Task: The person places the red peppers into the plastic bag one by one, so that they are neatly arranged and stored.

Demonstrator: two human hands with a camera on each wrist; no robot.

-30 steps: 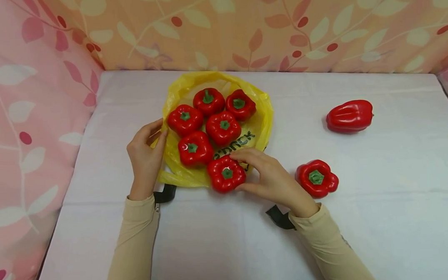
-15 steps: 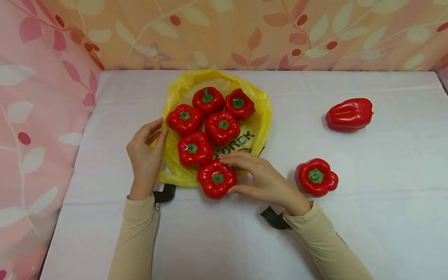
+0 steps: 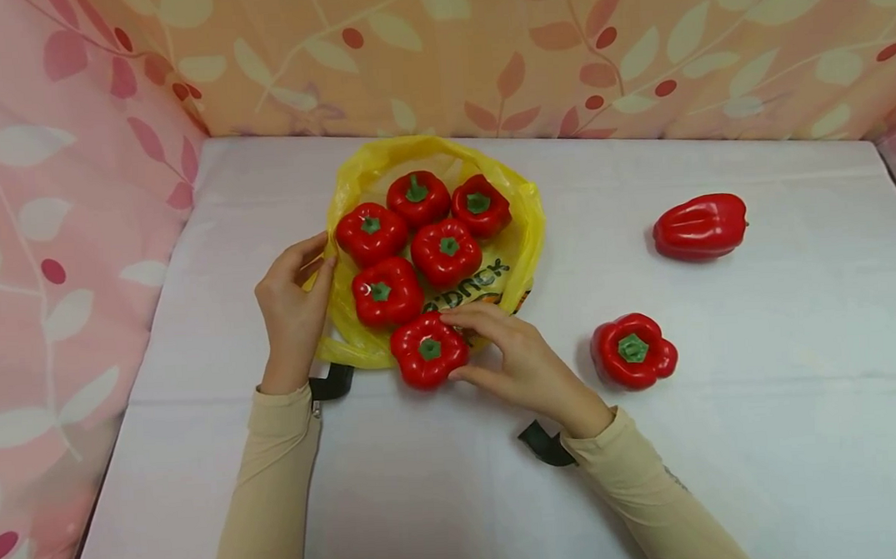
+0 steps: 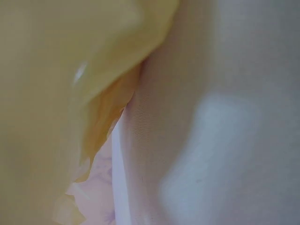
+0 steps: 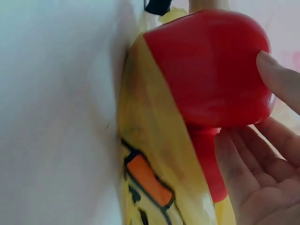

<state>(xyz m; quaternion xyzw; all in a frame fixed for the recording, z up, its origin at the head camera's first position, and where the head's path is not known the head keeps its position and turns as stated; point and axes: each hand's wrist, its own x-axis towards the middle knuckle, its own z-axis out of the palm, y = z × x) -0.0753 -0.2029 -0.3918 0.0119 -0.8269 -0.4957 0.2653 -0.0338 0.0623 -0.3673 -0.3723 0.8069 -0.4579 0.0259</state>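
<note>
A yellow plastic bag (image 3: 531, 217) lies spread wide on the table, with several red bell peppers (image 3: 447, 253) inside, green stems up. At its left rim, my left hand (image 3: 291, 307) pinches the plastic between thumb and fingers. My right hand (image 3: 522, 360) holds another bell pepper (image 3: 430, 350) over the near rim, thumb on the near side and fingers on the far side. The right wrist view shows this bell pepper (image 5: 211, 70) partly behind the bag's edge (image 5: 159, 122). Only blurred yellow plastic (image 4: 42, 93) and cloth appear in the left wrist view; the hand is out of it.
Right of the bag, one bell pepper (image 3: 634, 351) stands stem up and another (image 3: 701, 227) lies on its side farther back. White cloth (image 3: 785, 431) covers the table. Patterned fabric (image 3: 483, 53) hangs at the back and left.
My right hand has carried its bell pepper left along the bag's near rim. One bell pepper in the bag has shifted slightly left. My left hand stays at the left rim.
</note>
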